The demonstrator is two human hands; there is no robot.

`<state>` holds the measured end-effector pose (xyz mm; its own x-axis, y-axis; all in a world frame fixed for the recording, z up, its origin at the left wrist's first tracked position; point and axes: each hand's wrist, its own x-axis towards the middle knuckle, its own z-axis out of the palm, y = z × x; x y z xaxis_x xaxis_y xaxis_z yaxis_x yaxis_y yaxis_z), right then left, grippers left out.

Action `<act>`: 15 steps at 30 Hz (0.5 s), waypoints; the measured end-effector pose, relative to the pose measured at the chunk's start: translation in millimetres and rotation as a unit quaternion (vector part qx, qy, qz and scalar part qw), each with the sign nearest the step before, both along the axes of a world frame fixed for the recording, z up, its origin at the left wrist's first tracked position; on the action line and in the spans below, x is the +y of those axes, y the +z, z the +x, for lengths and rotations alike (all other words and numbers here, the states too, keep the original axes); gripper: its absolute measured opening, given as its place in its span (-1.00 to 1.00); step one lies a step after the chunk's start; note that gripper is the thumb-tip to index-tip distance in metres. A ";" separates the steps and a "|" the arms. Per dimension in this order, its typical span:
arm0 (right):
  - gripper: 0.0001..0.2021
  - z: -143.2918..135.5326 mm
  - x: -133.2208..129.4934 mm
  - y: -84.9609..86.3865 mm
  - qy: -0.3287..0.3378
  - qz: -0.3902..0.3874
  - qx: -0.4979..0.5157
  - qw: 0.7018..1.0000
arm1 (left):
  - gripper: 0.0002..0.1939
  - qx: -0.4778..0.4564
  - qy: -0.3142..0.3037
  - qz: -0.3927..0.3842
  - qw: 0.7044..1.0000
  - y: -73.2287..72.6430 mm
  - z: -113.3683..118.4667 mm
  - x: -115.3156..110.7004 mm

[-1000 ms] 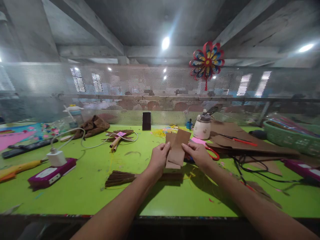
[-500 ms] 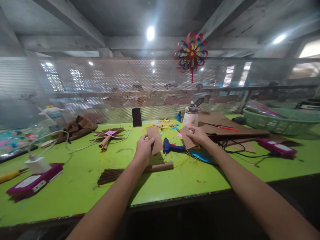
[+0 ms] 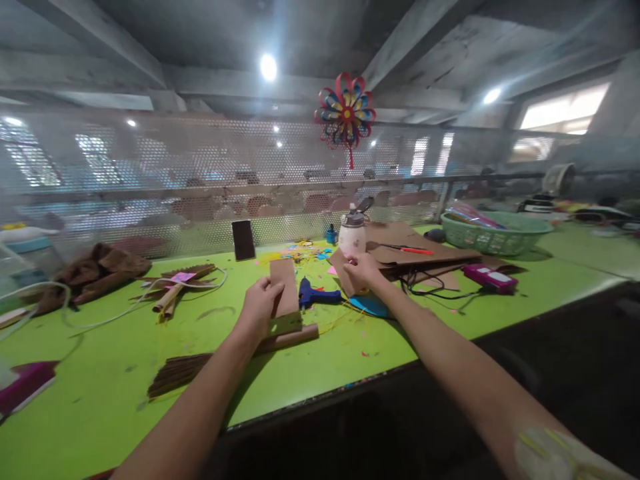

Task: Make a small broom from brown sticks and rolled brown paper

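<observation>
My left hand (image 3: 259, 305) is closed on a rectangular piece of brown paper (image 3: 287, 288), held upright above the table. Another brown paper piece (image 3: 345, 272) is pinched in my right hand (image 3: 362, 270), in front of a white bottle (image 3: 353, 237). Between the two hands a blue glue gun (image 3: 320, 295) lies on the green table, with a blue round piece (image 3: 369, 306) to its right. Under my left wrist lies a rolled brown tube (image 3: 293, 337) with a pleated, fanned end (image 3: 177, 375), partly hidden by my forearm.
A phone (image 3: 243, 240) leans against the mesh screen. Brown sheets (image 3: 413, 243), a green basket (image 3: 495, 233) and a purple power strip (image 3: 490, 278) with cables are on the right. Brown cloth (image 3: 100, 273) and a second pleated piece (image 3: 173, 293) lie left. Paper scraps lie behind the glue gun.
The view has turned to the right, so the scene sits farther left. Both hands still hold their paper pieces; the left piece now stands straighter.
</observation>
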<state>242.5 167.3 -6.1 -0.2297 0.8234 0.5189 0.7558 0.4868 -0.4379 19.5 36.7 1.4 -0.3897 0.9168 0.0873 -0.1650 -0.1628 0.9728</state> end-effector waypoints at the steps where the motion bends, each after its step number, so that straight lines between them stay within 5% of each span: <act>1: -0.76 1.2 0.0 5.9 -0.015 0.015 0.000 1.000 | -0.68 0.006 0.001 0.004 1.000 0.3 -0.7 0.1; 5: -0.68 18.0 -3.3 42.0 -0.062 0.085 -0.021 0.994 | -0.67 0.036 0.006 0.012 0.999 0.1 -1.9 0.1; 9: -0.72 40.6 -21.6 63.8 -0.032 0.139 -0.118 0.983 | -0.68 0.046 0.016 0.027 0.998 -0.7 -1.2 1.4; 15: -0.81 66.0 -56.2 20.7 0.021 0.119 -0.321 0.939 | -0.68 0.082 0.027 0.061 0.994 -3.3 -2.2 6.9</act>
